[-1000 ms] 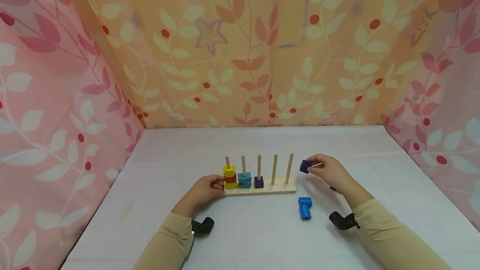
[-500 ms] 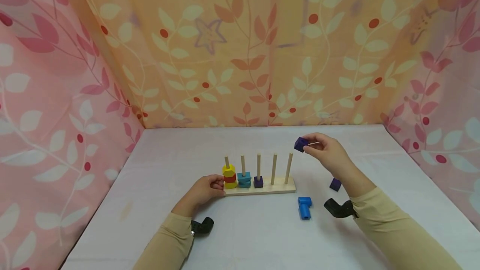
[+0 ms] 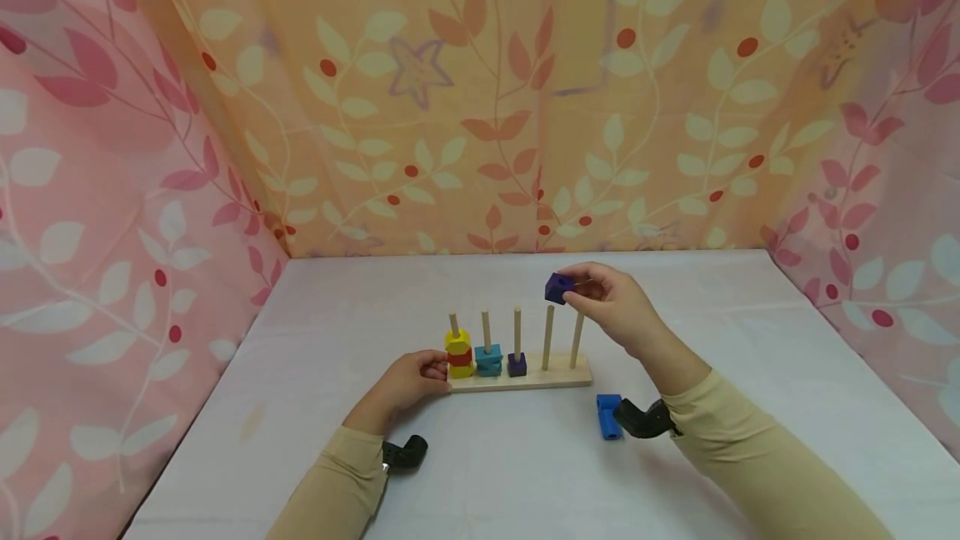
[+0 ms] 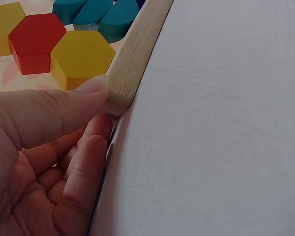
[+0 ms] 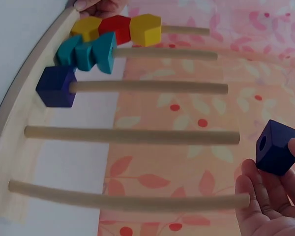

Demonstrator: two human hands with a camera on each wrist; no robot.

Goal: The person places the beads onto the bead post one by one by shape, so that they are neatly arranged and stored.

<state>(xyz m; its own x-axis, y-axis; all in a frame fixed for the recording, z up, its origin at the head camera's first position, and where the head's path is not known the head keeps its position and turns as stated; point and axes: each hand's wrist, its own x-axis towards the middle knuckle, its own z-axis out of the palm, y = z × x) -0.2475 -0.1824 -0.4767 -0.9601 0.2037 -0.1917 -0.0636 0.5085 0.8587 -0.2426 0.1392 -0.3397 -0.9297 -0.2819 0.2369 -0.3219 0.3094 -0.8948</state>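
A wooden peg board point(image 3: 517, 384) with a row of upright pegs stands on the table. My left hand point(image 3: 405, 380) holds its left end, thumb point(image 4: 91, 93) against the wood and fingers curled beside it. My right hand point(image 3: 618, 311) pinches a purple square block point(image 3: 556, 287) between thumb and fingers, just above the fourth peg point(image 3: 548, 336). A hole shows in the block's side in the right wrist view. Yellow and red hexagon blocks point(image 4: 83, 54) fill the first peg. Teal blocks point(image 3: 489, 361) sit on the second. Another purple block point(image 5: 57, 87) is at the third peg's foot.
Blue rounded blocks point(image 3: 608, 415) lie on the white tablecloth point(image 3: 510, 473) in front of the board's right end, partly covered by the right wrist's black camera point(image 3: 643, 420). Patterned curtains point(image 3: 480, 107) enclose the table at the back and sides.
My right hand has lifted the purple block and carried it left, from beside the board to over the fourth peg. A loose purple block on the right is now hidden. My left hand stays put.
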